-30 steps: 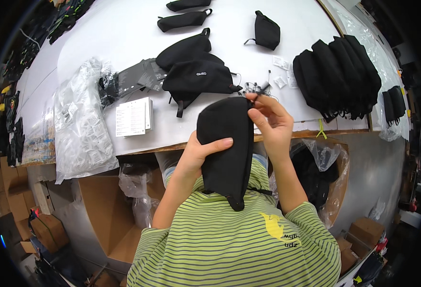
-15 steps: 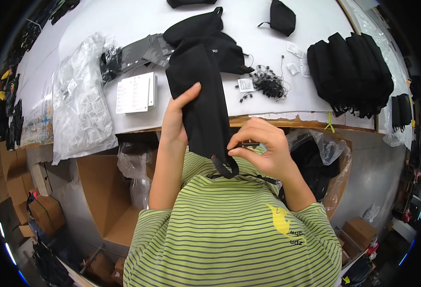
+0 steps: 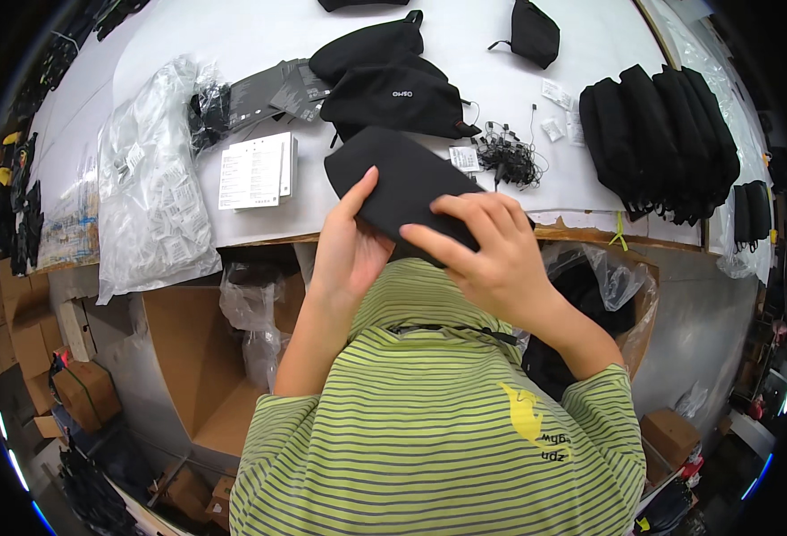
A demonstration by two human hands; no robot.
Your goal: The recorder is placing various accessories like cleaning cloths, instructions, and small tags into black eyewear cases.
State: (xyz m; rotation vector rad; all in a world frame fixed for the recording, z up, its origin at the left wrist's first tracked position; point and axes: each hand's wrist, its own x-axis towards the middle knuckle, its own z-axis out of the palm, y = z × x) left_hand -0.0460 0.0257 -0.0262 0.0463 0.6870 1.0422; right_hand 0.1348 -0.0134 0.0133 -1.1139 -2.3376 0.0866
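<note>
A black fabric pouch (image 3: pixel 398 174) is held slantwise over the front edge of the table. On its left side my left hand (image 3: pixel 351 246) grips it, thumb lying on top and fingers underneath. My right hand (image 3: pixel 492 250) has its fingers bent over the pouch's right part; that hand's thumb cannot be made out. The small strap loop at the pouch's end is out of sight now. Just beyond, another black pouch (image 3: pixel 393 100) with a small white print lies on the table, and one more black pouch (image 3: pixel 367 49) lies behind it.
A heap of small black cord tags (image 3: pixel 510 156) lies right of the pouches. White printed cards (image 3: pixel 252 174) are stacked on the left, beside a clear bag of small packets (image 3: pixel 166 179). A row of black pouches (image 3: pixel 657 143) stands at right. An open cardboard box (image 3: pixel 197 366) sits below the table.
The pouch has turned from near upright to slanting down to the right. My right hand, earlier pinching a small black piece near the strap loop, now lies over the pouch.
</note>
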